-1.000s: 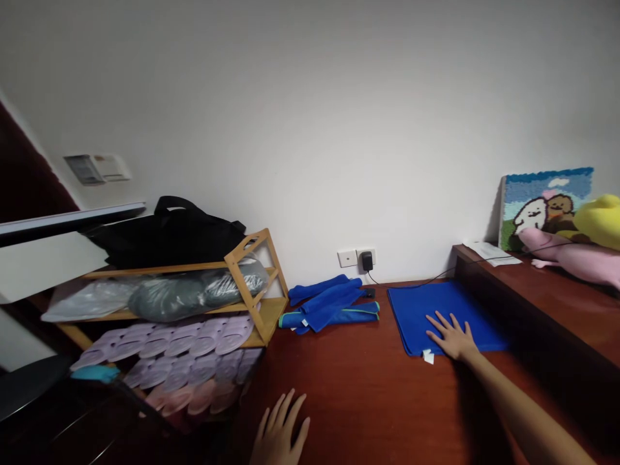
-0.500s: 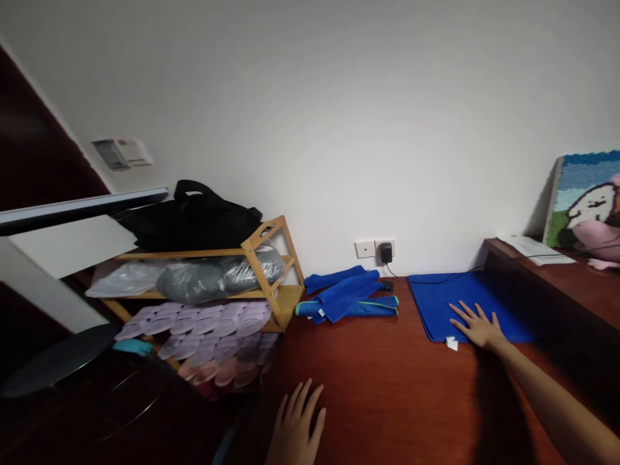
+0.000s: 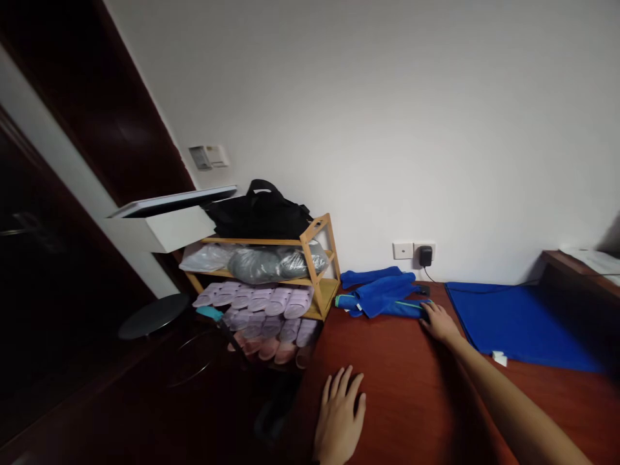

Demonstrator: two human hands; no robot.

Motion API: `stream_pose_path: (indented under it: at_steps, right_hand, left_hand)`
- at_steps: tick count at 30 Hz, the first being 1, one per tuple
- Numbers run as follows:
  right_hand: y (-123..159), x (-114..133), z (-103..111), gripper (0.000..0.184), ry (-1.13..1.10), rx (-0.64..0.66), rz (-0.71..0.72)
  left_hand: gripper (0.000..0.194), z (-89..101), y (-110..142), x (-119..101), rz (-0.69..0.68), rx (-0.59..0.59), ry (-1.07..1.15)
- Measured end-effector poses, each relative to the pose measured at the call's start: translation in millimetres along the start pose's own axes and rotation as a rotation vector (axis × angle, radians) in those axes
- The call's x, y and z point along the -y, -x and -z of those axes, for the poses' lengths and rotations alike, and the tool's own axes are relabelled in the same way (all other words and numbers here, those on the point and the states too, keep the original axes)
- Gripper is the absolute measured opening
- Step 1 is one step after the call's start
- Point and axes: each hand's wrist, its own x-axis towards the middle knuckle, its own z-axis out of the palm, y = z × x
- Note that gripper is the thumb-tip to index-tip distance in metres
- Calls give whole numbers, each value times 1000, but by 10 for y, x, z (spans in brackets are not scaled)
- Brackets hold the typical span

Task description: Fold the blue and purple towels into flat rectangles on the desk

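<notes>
My left hand (image 3: 338, 413) lies on the reddish-brown tabletop (image 3: 387, 368), fingers spread and nothing in it. At the right end of a rolled blue cloth with green edging (image 3: 404, 309), my right hand (image 3: 440, 323) touches the roll with its fingertips; the fingers look extended rather than wrapped round it. Other blue cloths (image 3: 382, 290) lie crumpled across the roll against the wall. To the right of that hand, a folded blue cloth (image 3: 513, 323) lies flat with a white tag (image 3: 499, 358) at its front edge.
A black plug adapter (image 3: 425, 256) sits in the wall socket, its cable running right. At left stands a wooden shelf (image 3: 314, 271) with several slippers (image 3: 261, 298), bagged items and a black bag (image 3: 264, 213). A raised ledge (image 3: 566, 271) borders the table's right side.
My right hand has moved left from the flat blue cloth to the end of the rolled cloth. The view has turned left; my left hand stays spread on the table.
</notes>
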Motion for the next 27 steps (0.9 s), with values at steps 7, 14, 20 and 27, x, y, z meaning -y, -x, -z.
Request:
stream_pose_path:
  at_steps: [7, 14, 20, 27]
  right_hand:
    - [363, 326, 136, 34, 45, -1, 26]
    - [1541, 924, 244, 32, -201, 39, 132]
    - [2660, 1397, 383, 22, -648, -127, 212]
    - [3275, 1358, 737, 28, -764, -190, 105]
  left_hand:
    - [45, -9, 39, 2, -5, -41, 19]
    - [42, -71, 17, -6, 9, -72, 31]
    - [31, 197, 9, -113, 62, -145, 54]
    - [44, 346, 501, -938, 174, 7, 436]
